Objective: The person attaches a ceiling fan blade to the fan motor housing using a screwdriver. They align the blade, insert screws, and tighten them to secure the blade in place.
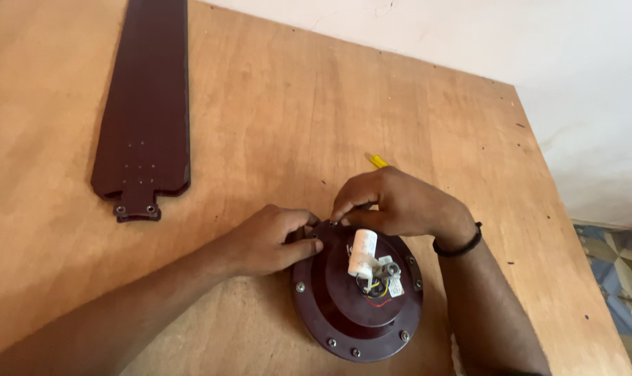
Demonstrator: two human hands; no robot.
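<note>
Fan motor housing [351,306] sits lower center of the frame on the plywood worktop [274,104]. Left hand [271,240] has its grip pinched closed on the housing's upper-left rim, right hand [396,202] closed around a yellow-handled tool [377,161] there. Fan blade [145,104] lies upper left.

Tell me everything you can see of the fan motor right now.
The fan motor is a round, dark maroon housing, metal by its look, lying flat on the plywood table. Silver screws ring its rim. At its centre stand a white cylindrical capacitor, a grey shaft end and red, yellow and black wires. The left hand grips its upper-left edge; the right hand presses a yellow-handled tool at the top rim.
</note>
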